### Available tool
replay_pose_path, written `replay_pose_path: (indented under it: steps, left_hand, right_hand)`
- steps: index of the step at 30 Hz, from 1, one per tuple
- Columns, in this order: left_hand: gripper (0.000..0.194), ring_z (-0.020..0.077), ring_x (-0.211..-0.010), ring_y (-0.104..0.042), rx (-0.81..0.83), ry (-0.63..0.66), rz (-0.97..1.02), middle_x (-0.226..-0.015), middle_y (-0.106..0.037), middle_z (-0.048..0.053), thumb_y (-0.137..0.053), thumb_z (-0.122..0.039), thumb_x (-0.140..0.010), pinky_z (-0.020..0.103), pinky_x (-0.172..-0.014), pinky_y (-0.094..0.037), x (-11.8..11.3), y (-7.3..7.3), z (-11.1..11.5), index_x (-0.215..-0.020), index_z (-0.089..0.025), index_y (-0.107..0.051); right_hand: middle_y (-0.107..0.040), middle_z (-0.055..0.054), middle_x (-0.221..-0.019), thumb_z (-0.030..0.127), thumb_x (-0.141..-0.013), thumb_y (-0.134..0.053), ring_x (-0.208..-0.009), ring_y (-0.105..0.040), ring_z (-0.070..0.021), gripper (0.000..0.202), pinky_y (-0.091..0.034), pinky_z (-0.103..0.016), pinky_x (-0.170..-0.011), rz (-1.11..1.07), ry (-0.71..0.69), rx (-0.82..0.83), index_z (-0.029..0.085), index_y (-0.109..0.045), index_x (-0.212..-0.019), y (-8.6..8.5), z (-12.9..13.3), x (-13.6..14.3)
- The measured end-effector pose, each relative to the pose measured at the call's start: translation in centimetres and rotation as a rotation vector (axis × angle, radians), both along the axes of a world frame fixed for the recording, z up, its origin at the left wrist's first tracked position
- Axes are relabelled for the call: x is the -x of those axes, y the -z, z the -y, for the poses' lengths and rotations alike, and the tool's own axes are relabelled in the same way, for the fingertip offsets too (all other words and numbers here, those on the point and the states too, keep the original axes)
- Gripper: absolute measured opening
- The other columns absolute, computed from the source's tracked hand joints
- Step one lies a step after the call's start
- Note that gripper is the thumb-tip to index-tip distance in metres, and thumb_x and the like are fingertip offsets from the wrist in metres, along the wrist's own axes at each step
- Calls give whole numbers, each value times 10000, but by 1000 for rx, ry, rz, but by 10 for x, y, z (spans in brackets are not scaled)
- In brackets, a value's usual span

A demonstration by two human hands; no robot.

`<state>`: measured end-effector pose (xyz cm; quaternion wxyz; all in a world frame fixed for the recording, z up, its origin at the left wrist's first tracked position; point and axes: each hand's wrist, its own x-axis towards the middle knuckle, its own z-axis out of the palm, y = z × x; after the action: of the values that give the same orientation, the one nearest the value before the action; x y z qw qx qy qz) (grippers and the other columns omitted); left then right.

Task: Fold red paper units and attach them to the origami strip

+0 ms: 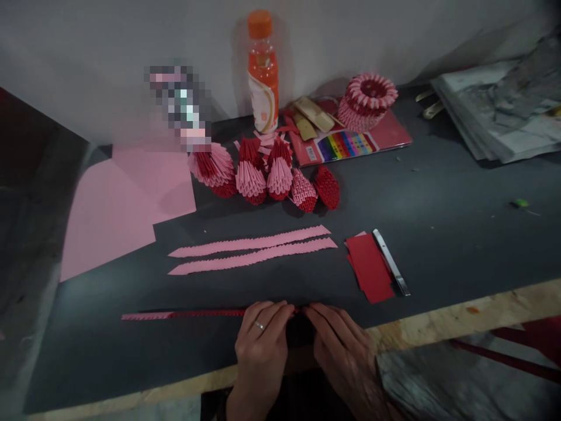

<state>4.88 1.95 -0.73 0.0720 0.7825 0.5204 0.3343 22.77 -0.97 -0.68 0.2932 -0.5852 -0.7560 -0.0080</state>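
A long, narrow strip of linked folded paper [205, 313], pink at its left end and red further along, lies near the table's front edge. My left hand [263, 339], with a ring on one finger, closes its fingertips on the strip's right part. Close beside it, my right hand [339, 345] pinches at the strip's red end, most of which its fingers hide. Beyond the hands lie two pink zigzag-edged paper strips [249, 242], side by side. A stack of red paper rectangles [370, 269] rests to the right, with a silver snap-blade cutter [391, 262] along its edge.
Several red and pink folded-paper pieces [279, 169] stand in a row behind the strips. Pink sheets [114, 204] lie left. An orange drink bottle [263, 76], a paper pack [385, 134], a round woven paper pot [367, 102] and stacked papers [486, 111] line the back.
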Motion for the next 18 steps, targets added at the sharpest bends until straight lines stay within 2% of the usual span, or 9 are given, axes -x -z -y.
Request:
replay_pose_path:
  steps: [10,18]
  left_hand:
    - [246,226,-874,-901,6,8,43,-950,-956,11,-716,-75,-1056,372,-879,-755,1,4,2,-1052,-226,-910]
    - [248,220,-866,-909,-9,6,9,-952,-953,-3,-710,-65,-1050,367,-856,-772,0,-2,-1,-1058,-232,-894]
  right_hand:
    - [-920,-19,-1000,21,-1043,-505,-804,-862,-170,375,-722,-300,-731,8,35,38,214,-814,-1132,-2,-3,4]
    - [-925,-20,-1026,36,-1032,-511,-816,-861,-195,410,-710,-305,-702,42,26,33,268,-825,-1157,-3,-3,0]
